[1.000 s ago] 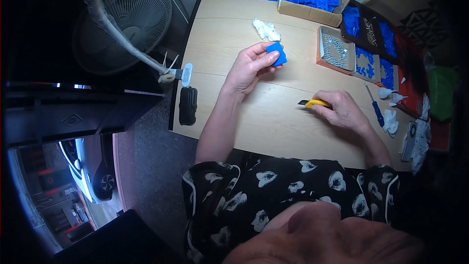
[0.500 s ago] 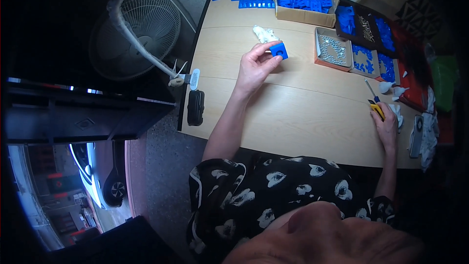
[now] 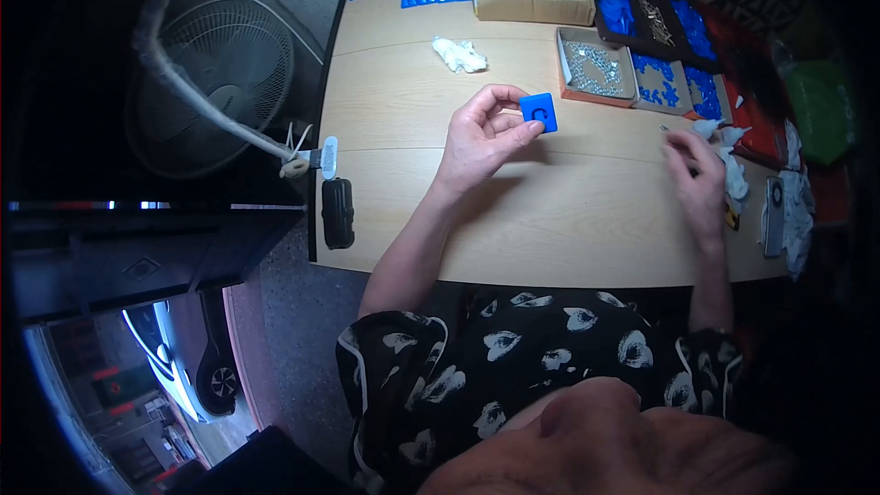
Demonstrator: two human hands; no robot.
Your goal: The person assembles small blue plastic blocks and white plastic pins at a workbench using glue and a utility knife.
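Note:
My left hand point(image 3: 484, 139) pinches a small square blue plastic piece point(image 3: 539, 114) between thumb and fingers, raised over the table. A round opening with a curved part shows in its face. At the right, my right hand point(image 3: 698, 179) lies with curled fingers over a screwdriver point(image 3: 664, 126); only the metal tip pokes out past them. Whether the fingers grip it is hidden. A yellow and black utility knife point(image 3: 732, 216) lies beside my right wrist, partly covered by it.
A crumpled white cloth point(image 3: 460, 54) lies beyond my left hand. Farther back stand a cardboard box point(image 3: 532, 7) of blue parts and a small box point(image 3: 596, 96) of metal pieces. White nozzle-tipped bottles point(image 3: 720, 131) and a phone point(image 3: 773, 215) are at the right, a black case point(image 3: 337, 213) at the left.
My right hand has let go of the utility knife and moved forward onto the screwdriver. My left hand still holds the blue piece, turned a little. The view has shifted.

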